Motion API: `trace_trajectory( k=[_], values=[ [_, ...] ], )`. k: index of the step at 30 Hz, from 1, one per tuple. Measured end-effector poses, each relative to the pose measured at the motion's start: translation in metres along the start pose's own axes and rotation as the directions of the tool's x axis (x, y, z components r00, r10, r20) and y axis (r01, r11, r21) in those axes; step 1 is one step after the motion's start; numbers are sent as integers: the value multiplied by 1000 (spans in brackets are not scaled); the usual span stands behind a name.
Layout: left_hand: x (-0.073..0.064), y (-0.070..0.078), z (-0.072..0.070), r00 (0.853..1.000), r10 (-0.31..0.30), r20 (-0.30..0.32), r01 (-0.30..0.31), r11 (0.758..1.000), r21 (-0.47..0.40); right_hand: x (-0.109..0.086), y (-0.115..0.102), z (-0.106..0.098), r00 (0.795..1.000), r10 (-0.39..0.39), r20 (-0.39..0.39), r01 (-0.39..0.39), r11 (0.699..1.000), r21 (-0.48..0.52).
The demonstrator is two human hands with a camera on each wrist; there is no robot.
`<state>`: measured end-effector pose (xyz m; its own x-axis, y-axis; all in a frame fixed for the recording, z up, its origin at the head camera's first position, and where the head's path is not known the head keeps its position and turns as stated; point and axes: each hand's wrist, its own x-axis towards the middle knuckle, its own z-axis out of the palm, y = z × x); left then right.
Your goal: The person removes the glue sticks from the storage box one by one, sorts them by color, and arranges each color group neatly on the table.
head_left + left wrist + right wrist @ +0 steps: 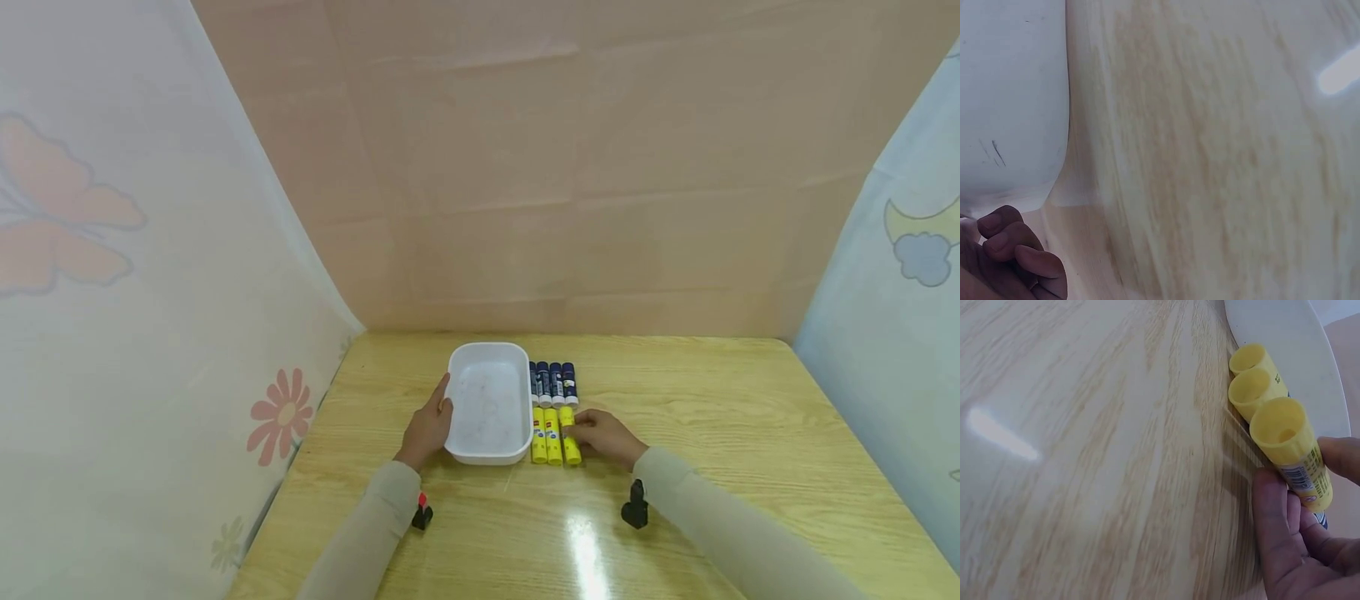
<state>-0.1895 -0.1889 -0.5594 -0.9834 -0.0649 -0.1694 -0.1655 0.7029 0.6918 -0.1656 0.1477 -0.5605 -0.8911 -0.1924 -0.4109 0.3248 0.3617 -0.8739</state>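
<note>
My left hand (427, 429) grips the left side of a white plastic basin (489, 457), with the thumb near its rim. In the left wrist view, curled fingers (1013, 244) show beside the basin's pale wall. To the basin's right, my right hand (606, 436) pinches a yellow glue stick (570, 448) between thumb and fingers. The right wrist view shows this glue stick (1300, 462) tilted, its hollow end facing the camera. Two more yellow glue sticks (553, 450) lie side by side between it and the basin.
Behind the yellow ones, several dark blue glue sticks (557, 385) with white ends lie in a row against the basin's right side. The wooden table (712, 417) is bounded by a tan backdrop (570, 208) and patterned cloth (187, 333) at the sides.
</note>
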Motion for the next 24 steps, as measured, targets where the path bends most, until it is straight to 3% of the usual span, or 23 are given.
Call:
trace_trajectory(
  k=[24],
  values=[
    [1,-2,1,1000,-10,8,10,1000,-2,2,-1,6,998,40,-41,-40,999,2]
  ],
)
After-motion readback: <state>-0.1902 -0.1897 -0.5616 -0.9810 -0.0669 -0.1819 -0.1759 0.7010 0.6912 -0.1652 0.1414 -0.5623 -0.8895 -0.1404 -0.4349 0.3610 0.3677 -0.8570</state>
